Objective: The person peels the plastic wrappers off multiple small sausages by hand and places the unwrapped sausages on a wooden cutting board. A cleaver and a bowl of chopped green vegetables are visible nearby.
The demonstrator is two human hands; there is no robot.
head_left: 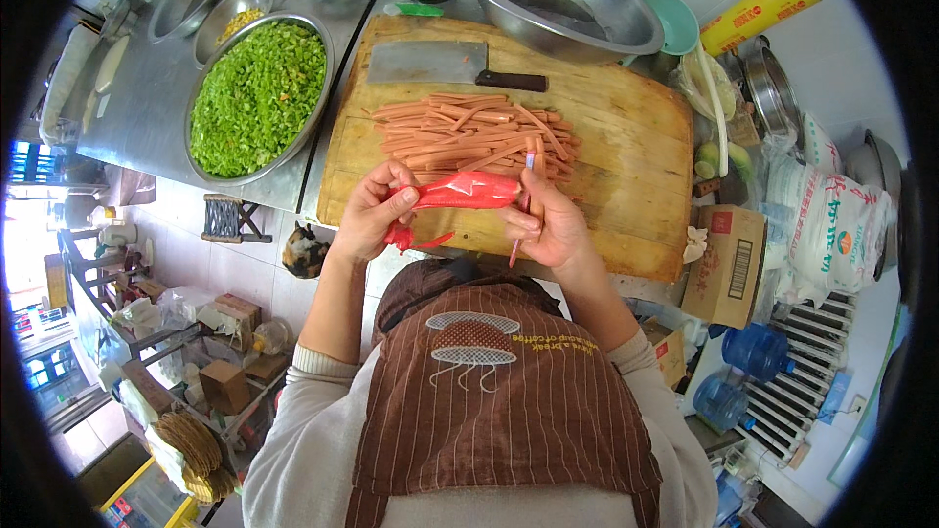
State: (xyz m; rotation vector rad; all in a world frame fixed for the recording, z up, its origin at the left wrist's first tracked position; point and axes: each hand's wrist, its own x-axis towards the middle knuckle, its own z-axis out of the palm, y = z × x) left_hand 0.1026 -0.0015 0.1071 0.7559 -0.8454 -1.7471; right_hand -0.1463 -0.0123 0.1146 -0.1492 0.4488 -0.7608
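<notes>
My left hand (378, 209) pinches one end of a red plastic sausage casing (469, 191), whose crumpled tail hangs below the fingers. At the casing's other end, my right hand (546, 220) grips a thin pink-and-white stick-like tool (530, 160) together with a sausage-coloured strip (539, 154). Whether the right fingers also pinch the casing is unclear. Beyond both hands, a pile of sausage strips (455, 128) lies on the wooden chopping board (631, 161). A cleaver (429, 62) with a dark handle rests flat behind the pile.
Left of the board stands a metal bowl of chopped green vegetables (257, 99). A large steel basin (561, 0) overlaps the board's back edge. A cardboard box (722, 264) is at its right. A cat (304, 251) sits on the floor near a folding stool (235, 218).
</notes>
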